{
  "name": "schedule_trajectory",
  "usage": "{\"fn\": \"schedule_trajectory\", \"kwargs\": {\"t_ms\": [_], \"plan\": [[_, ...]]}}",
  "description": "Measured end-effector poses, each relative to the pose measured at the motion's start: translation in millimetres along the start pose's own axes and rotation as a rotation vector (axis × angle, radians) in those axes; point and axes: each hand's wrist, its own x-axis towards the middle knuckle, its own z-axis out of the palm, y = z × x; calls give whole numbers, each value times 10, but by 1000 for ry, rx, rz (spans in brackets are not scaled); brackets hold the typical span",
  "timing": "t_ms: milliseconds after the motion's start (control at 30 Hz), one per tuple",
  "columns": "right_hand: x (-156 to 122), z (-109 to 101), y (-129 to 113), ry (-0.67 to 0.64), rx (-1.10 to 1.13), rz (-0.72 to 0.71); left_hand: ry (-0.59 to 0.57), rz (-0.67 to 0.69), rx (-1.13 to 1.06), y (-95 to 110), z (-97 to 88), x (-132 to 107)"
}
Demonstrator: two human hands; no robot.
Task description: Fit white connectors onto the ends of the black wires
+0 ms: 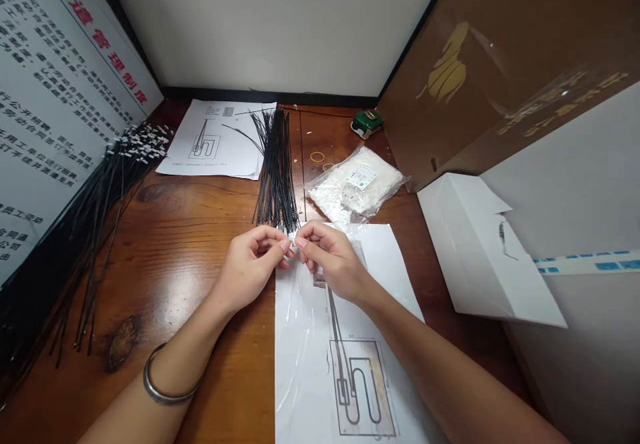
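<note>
My left hand (254, 261) and my right hand (332, 257) meet over the top edge of a printed drawing sheet (300, 377). Both are closed in a pinch. A tiny white connector (293, 237) shows between the fingertips, at the right hand's fingers; what the left fingers grip is hidden. Just beyond the hands lies a bundle of thin black wires (275, 171), its near ends by my fingertips. A clear bag of small white connectors (357, 181) rests behind my right hand.
Many black wires with white connector ends (140, 143) lean along the left panel. Further back are a second drawing sheet (175, 154), a green tape measure (367, 123) and yellow rubber bands (317, 157). A brown cardboard box (480, 64) and a white box (475, 251) bound the right side.
</note>
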Motion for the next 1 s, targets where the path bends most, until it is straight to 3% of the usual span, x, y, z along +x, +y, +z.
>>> {"fn": "schedule_trajectory", "kwargs": {"t_ms": [1000], "plan": [[-34,0,22,-35,-82,-33,2,-14,11,-26,-21,3]]}}
